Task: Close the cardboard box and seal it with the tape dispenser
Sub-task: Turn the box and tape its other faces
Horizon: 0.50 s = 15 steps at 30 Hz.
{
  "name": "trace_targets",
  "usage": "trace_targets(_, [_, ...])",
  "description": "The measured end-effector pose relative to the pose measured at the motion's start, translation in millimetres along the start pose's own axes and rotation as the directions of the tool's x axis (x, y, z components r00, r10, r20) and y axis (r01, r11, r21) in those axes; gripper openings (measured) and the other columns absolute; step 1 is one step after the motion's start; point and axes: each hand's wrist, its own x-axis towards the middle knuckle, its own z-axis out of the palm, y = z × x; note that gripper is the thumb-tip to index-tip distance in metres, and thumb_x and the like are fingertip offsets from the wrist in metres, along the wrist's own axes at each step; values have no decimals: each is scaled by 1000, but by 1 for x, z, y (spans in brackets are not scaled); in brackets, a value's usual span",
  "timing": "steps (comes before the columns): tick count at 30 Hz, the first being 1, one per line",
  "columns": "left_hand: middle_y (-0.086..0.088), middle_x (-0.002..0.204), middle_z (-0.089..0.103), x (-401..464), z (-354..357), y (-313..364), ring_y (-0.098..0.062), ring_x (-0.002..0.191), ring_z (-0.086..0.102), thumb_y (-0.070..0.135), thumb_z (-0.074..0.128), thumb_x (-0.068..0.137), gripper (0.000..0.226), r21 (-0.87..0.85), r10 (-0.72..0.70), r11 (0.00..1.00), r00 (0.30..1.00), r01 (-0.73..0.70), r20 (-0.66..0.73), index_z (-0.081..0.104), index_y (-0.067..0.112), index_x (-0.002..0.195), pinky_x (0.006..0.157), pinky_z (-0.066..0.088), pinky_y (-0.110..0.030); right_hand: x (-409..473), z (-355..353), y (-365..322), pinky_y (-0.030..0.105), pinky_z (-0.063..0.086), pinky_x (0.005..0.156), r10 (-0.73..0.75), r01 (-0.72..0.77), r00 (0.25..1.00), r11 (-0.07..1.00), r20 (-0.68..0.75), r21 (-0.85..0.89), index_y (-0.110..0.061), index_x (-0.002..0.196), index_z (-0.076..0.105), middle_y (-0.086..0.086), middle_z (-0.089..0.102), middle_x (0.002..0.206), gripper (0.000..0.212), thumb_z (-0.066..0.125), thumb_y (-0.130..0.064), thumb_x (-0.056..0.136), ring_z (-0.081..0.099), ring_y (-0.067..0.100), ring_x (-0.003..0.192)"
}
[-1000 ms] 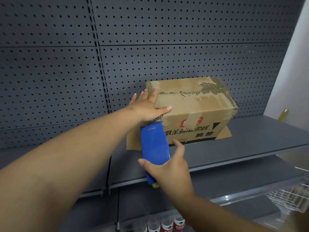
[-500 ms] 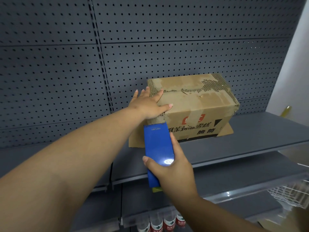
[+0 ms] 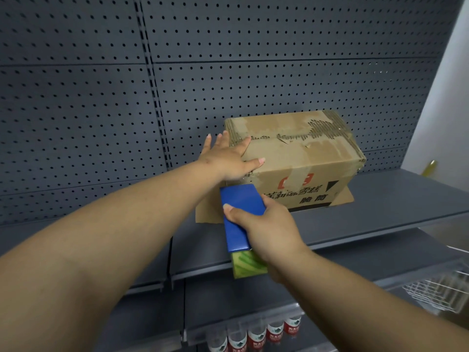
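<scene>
A worn cardboard box sits on a dark grey shelf, its top flaps closed, with torn old tape along the middle seam. My left hand lies flat with fingers spread on the box's near left top corner. My right hand grips the blue tape dispenser, whose front end meets the box's left front edge below my left hand. A greenish tape roll shows under the dispenser's rear end. A loose cardboard flap sticks out at the box's bottom left.
Grey pegboard backs the shelf right behind the box. Several red-labelled bottles stand on a lower shelf. A white wire basket hangs at the lower right. A yellowish object stands at the far right.
My right hand has slid forward along the dispenser, exposing its rear end and the tape roll. My left hand keeps pressing on the box corner.
</scene>
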Motion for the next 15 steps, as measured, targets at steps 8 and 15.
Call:
trace_targets(8, [-12, 155, -15, -1, 0, 0, -23, 142, -19, 79, 18, 80, 78, 10, 4, 1000, 1000, -4, -4, -5, 43, 145, 108, -23, -43, 5, -7, -5, 39, 54, 76, 15, -14, 999, 1000, -36, 23, -8, 86, 71, 10, 73, 82, 19, 72, -25, 78, 69, 27, 80])
trace_targets(15, [-12, 155, -17, -5, 0, 2, -23, 142, -20, 79, 19, 80, 79, 17, 10, 1000, 1000, -10, -4, -6, 42, 145, 107, -24, -44, 2, -8, -8, 35, 54, 71, 48, -45, 998, 996, -39, 74, -7, 85, 70, 12, 73, 82, 17, 71, -23, 80, 66, 23, 72])
